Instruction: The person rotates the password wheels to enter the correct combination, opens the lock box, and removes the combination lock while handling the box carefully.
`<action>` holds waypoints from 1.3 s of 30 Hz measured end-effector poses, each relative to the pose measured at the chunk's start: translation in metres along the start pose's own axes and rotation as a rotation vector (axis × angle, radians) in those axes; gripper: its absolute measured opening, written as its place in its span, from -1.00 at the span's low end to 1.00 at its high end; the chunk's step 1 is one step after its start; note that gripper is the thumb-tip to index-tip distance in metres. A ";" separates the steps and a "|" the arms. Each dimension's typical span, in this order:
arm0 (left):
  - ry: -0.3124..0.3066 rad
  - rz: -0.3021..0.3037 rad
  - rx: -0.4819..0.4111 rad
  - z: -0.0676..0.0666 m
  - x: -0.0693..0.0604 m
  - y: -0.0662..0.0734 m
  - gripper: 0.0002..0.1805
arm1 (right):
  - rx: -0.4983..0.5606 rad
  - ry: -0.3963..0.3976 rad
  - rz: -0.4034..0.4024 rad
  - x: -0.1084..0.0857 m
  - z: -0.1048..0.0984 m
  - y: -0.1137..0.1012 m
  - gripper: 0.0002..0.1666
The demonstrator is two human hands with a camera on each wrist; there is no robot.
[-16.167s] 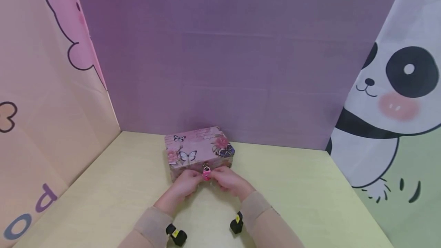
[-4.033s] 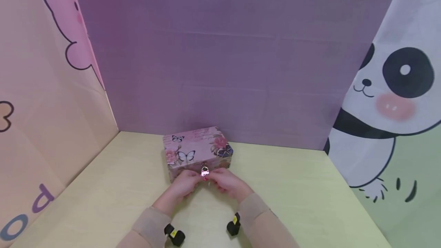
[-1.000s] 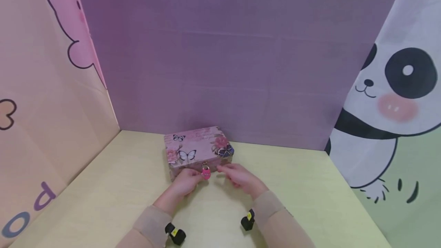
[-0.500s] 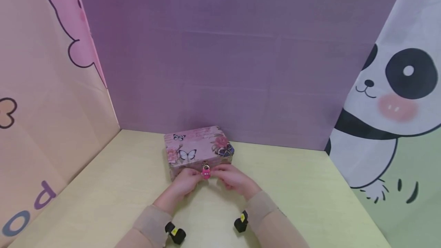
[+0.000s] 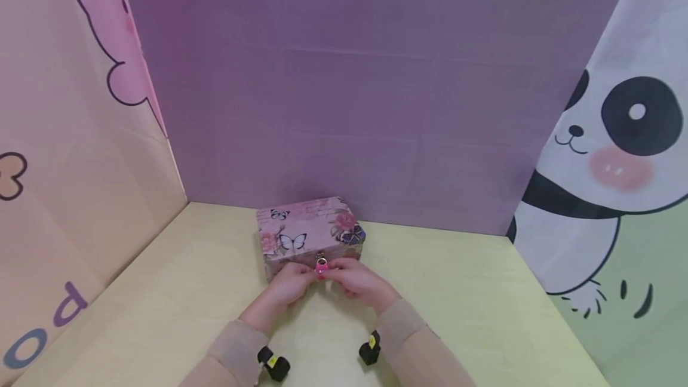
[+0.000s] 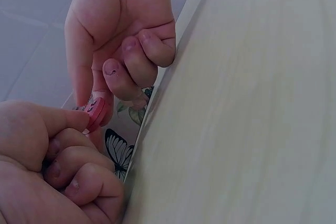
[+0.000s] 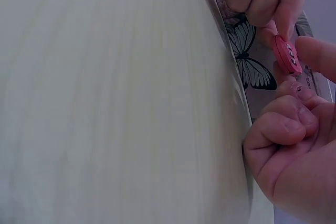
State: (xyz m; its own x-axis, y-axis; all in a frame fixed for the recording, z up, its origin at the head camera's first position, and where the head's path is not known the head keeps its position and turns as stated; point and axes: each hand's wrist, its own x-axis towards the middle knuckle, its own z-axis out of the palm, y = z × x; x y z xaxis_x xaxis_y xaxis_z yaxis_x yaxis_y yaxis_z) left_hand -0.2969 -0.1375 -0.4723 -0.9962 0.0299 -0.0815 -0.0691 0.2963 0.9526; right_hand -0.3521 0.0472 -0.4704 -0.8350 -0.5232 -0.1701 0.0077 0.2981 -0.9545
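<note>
Pink padlock (image 5: 321, 268), pinched in grip of left hand (image 5: 292, 283) and right hand (image 5: 357, 279), letter "o" (image 5: 43, 339), letter "d" (image 5: 77, 295)

Near the counter's (image 5: 462, 291) back edge a butterfly-patterned box (image 5: 312, 229) is standing; at its front, the left hand (image 5: 290, 284) is pinching a pink padlock (image 5: 321, 270), and the right hand (image 5: 359, 280) is apparently pinching it too.

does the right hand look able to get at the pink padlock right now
Probably yes: the right hand is right at the pink padlock, nothing between them; the left hand holds the opposite side.
</note>
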 end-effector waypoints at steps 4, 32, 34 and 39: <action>0.000 0.012 0.004 0.000 0.001 -0.001 -0.76 | 0.007 0.021 -0.001 0.001 0.003 0.000 -0.75; -0.004 0.039 0.008 0.000 0.003 -0.006 -0.75 | 0.053 0.007 0.021 0.000 0.008 -0.001 -0.75; -0.006 0.039 0.007 0.001 0.003 -0.006 -0.75 | 0.055 0.009 0.021 0.000 0.008 -0.001 -0.76; -0.005 0.038 0.008 0.000 0.002 -0.005 -0.75 | 0.061 0.013 0.019 0.000 0.008 -0.001 -0.77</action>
State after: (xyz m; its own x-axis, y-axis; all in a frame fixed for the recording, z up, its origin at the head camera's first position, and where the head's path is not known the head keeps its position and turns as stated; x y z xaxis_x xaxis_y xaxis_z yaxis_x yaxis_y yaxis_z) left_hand -0.2985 -0.1387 -0.4773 -0.9979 0.0458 -0.0465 -0.0305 0.3024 0.9527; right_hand -0.3477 0.0404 -0.4718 -0.8418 -0.5071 -0.1852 0.0567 0.2582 -0.9644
